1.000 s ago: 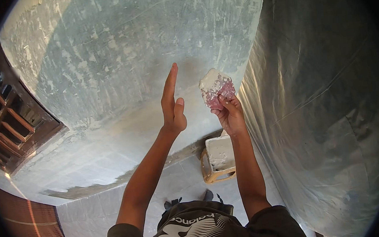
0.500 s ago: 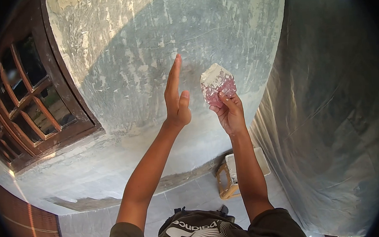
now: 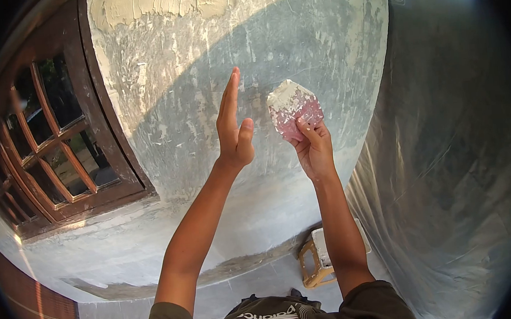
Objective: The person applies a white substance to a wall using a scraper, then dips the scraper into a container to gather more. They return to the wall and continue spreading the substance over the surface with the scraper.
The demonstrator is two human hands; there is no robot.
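In my right hand [image 3: 315,146] is a flat pink putty scraper [image 3: 300,111], held upright between thumb and fingers. Whitish putty crusts its pointed upper half. My left hand [image 3: 233,125] is raised to the left of the scraper, fingers straight and together, thumb a little apart, with nothing in it. A gap separates the two hands. Behind them stands a grey wall [image 3: 202,91] with patchy, scraped-looking plaster; neither hand appears to touch it, though the exact distance is hard to judge.
A brown wooden window [image 3: 62,142] with glass panes is set in the wall at left. Plastic sheeting [image 3: 448,162] hangs along the right. Below my right arm stands a small yellowish stool [image 3: 315,266] on grey floor tiles [image 3: 242,301]. Thicker cream plaster [image 3: 159,2] covers the wall top.
The view has tilted upward, so more of the wall top shows and the window and stool sit lower. Both hands keep nearly the same pose, and the scraper stays in my right hand.
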